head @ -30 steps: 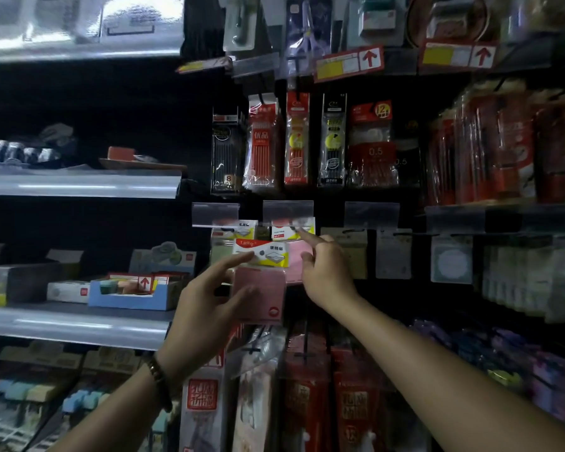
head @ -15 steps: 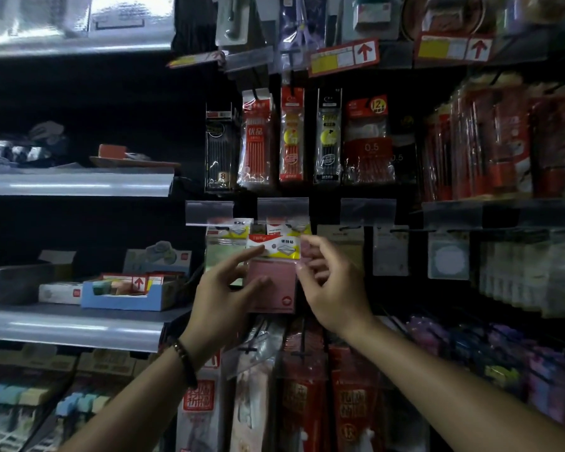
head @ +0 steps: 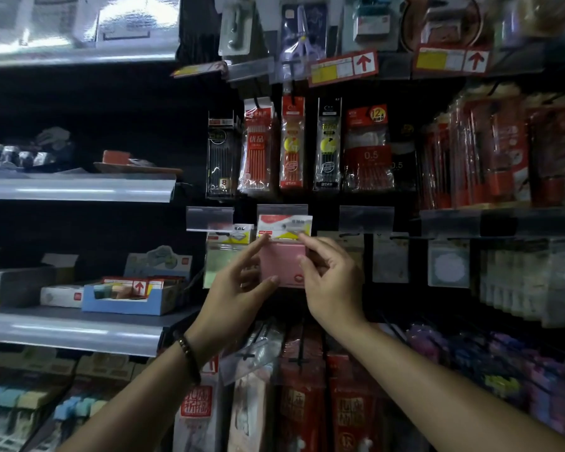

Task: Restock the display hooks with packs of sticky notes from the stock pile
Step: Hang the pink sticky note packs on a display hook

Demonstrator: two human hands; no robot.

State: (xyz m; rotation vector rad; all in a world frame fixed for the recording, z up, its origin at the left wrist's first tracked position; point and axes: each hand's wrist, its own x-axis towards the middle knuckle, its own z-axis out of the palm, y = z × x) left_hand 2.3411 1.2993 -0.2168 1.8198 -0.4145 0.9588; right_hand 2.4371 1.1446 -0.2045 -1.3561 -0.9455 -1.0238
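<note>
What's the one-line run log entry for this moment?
left hand: holds pink sticky-note pack; right hand: pinches pack's right edge; pack top: under clear label holder; step: hanging, unconfirmed

Glossy plastic-wrapped pink sticky-note pack (head: 282, 262)

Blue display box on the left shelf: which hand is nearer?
Left. The left hand holds the left edge of the pink pack, just right of the blue display box. The right hand pinches the pack's right edge, farther off.
</note>
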